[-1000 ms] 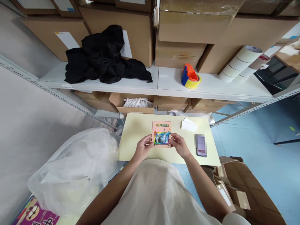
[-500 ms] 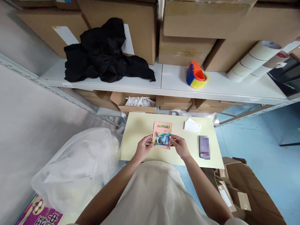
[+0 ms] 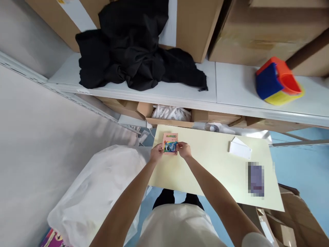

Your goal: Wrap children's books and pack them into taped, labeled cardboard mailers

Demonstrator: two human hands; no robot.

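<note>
Between my two hands is a small pink booklet [image 3: 170, 138] with a colourful framed picture and green lettering on its front. My left hand [image 3: 156, 152] pinches its left edge, and my right hand [image 3: 184, 150] pinches its right edge. The booklet is over the left part of a pale yellow table [image 3: 205, 164], near the far edge; whether it touches the tabletop I cannot tell. To the right on the table are white cards [image 3: 240, 149] and a blurred-out purple object [image 3: 256, 180].
A grey shelf [image 3: 180, 96] crosses behind the table, bearing black cloth [image 3: 133, 51] and a tape dispenser [image 3: 277, 82]. Below it, a cardboard box [image 3: 169, 121] contains white items. A large white plastic bag [image 3: 97, 188] stands at the left, cardboard boxes [image 3: 295, 212] at the lower right.
Both hands have moved away from my body with the booklet, toward the table's far left. My view has shifted left, and my body stands farther back from the table.
</note>
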